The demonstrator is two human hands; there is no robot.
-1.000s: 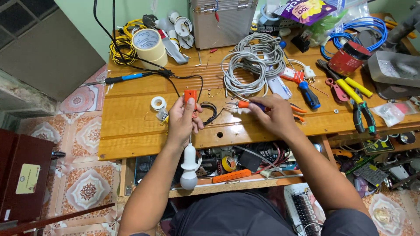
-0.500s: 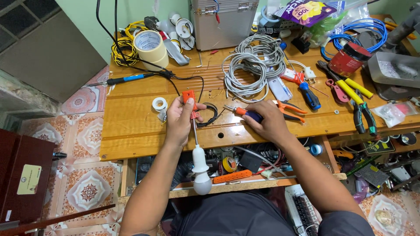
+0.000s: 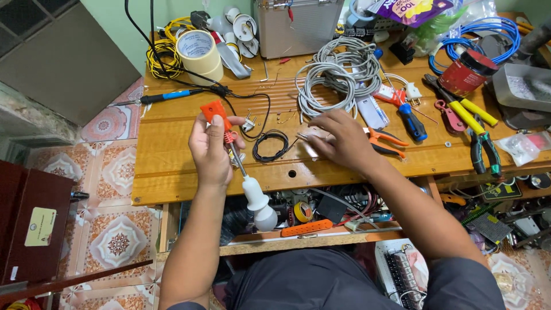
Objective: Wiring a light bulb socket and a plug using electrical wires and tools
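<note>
Over the near edge of the wooden bench [image 3: 172, 172], the left hand [image 3: 211, 150] closes its grip around an orange-handled tool [image 3: 221, 120], thumb up the handle, so the shaft slopes down off the bench and a white bulb [image 3: 259, 208] hangs clear below. The right hand [image 3: 343, 138] rests palm-down, fingers pressed on a small pale piece [image 3: 313, 136], seemingly to pin it flat. A black wire loop [image 3: 271, 146] lies between the hands; orange-handled pliers [image 3: 383, 138] sit just beside the right hand.
</note>
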